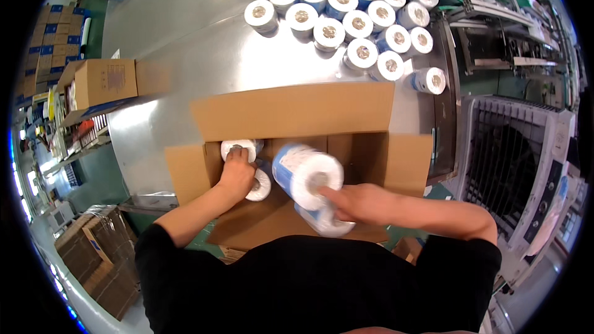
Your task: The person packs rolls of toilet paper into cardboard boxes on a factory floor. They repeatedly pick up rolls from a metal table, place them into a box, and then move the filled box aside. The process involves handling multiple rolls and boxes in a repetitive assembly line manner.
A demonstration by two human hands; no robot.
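An open cardboard box lies in front of me with its flaps spread. At its left end my left hand is closed on a white paper roll, fingers at its core. A second paper roll stands beside that hand, nearer to me. My right hand grips a paper roll in a blue-and-white wrapper, tilted over the box's middle and blurred by motion. Another wrapped roll hangs just below it, against the same hand; the fingers' hold on it is partly hidden.
Many wrapped rolls stand on the metal table beyond the box; one roll lies on its side at the right. A cardboard carton is at the left, a grey grilled machine at the right, stacked cardboard lower left.
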